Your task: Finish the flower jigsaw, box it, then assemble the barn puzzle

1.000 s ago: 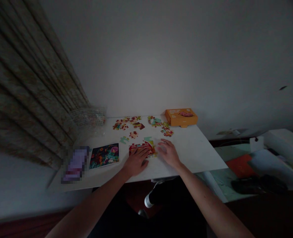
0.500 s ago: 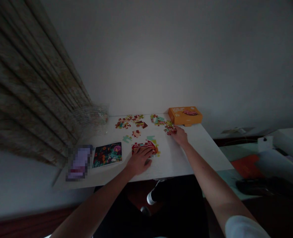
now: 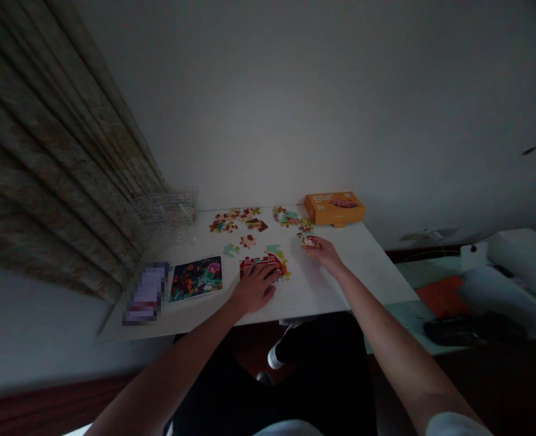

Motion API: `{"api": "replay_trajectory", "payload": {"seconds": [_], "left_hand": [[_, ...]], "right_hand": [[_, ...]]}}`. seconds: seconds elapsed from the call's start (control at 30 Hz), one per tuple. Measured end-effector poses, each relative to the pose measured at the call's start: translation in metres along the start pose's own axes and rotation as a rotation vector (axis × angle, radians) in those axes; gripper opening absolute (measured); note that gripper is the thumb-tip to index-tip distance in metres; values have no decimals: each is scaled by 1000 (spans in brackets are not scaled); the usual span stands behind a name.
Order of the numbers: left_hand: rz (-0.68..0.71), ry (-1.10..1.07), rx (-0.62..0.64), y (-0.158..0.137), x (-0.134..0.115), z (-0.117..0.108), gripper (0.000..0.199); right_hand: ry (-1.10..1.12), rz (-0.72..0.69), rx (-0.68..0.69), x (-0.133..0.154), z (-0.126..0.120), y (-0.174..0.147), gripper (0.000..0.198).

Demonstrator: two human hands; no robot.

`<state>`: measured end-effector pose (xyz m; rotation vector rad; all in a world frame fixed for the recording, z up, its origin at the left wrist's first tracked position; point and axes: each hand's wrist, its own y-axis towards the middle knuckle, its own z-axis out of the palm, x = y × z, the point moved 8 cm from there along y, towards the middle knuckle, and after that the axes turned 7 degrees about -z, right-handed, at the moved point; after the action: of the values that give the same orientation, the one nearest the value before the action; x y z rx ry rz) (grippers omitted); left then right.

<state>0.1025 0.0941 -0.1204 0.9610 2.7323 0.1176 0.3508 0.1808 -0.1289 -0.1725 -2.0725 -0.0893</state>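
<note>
My left hand point(image 3: 257, 286) lies flat, fingers spread, over the lower part of a partly joined red barn puzzle point(image 3: 261, 260). A pale green piece point(image 3: 274, 249) sits at the barn's upper edge. Held in the fingers of my right hand point(image 3: 326, 254) is a puzzle piece point(image 3: 311, 240) with red and white on it, to the right of the barn. Just beyond that hand are loose pieces point(image 3: 290, 218) in a pile. Between the barn and the far left pile point(image 3: 234, 219) lie a pink piece point(image 3: 248, 241) and a green piece point(image 3: 231, 249).
An orange puzzle box point(image 3: 335, 209) stands at the table's back right. On the left are a dark floral picture card point(image 3: 195, 278), a blurred phone point(image 3: 146, 292) and a clear plastic bag point(image 3: 170, 215). The white table point(image 3: 372, 266) meets the wall behind.
My right hand has drawn back from the right-hand pile toward me, with a piece in its fingers. My left hand stays on the barn puzzle. The view has shifted slightly.
</note>
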Motion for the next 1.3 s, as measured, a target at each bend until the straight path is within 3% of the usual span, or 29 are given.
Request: {"api": "replay_trajectory", "payload": {"seconds": [0.17, 0.4, 0.57, 0.87, 1.3], "left_hand": [[12, -6, -16, 0, -1, -3, 49], [-45, -11, -57, 11, -18, 9, 42], [-131, -29, -128, 16, -31, 15, 39], [-128, -8, -170, 11, -37, 6, 33], [-131, -42, -189, 11, -36, 6, 34]], "right_hand": [[143, 68, 131, 0, 32, -45, 32], [246, 122, 157, -4, 40, -67, 16], [109, 42, 143, 1, 44, -69, 26], [-237, 17, 168, 4, 40, -60, 22], [-364, -16, 205, 9, 39, -52, 17]]}}
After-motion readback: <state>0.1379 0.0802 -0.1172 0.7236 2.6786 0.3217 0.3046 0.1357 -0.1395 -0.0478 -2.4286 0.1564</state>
